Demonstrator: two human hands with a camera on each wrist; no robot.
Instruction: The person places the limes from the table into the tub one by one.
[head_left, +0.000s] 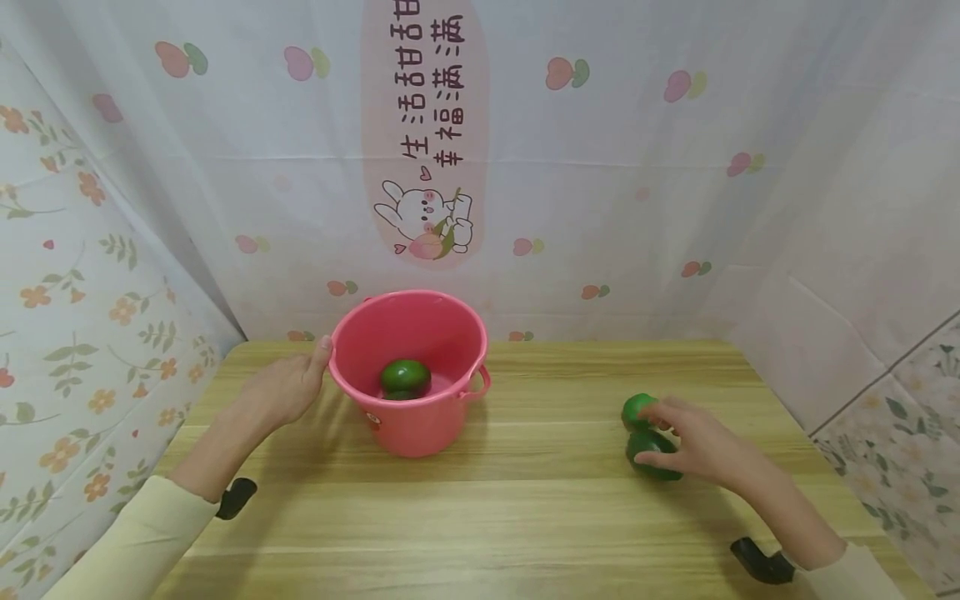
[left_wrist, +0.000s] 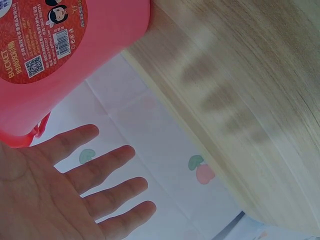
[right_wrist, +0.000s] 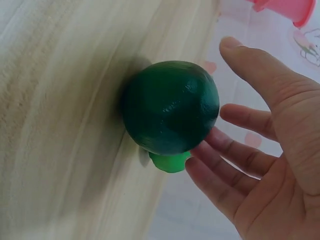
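Observation:
A pink bucket (head_left: 423,429) stands on the left half of the wooden table. My left hand (head_left: 288,387) is at its left side, the thumb touching the rim; in the left wrist view the four fingers (left_wrist: 102,170) are straight and spread. A shiny green fruit (head_left: 406,377) lies inside the bucket, with another green thing partly hidden below it. On the right, a dark green rounded fruit (right_wrist: 170,107) rests beside a smaller bright green one (head_left: 637,410). Around them my right hand (head_left: 697,439) is spread, thumb apart from the fingers, not gripping either.
The wooden table (head_left: 525,525) ends at a white curtain (head_left: 600,183) printed with fruit. A floral cloth (head_left: 82,292) hangs on the left. Black straps (head_left: 761,561) sit at both wrists. The bucket's handle lug (head_left: 480,383) sticks out on its right.

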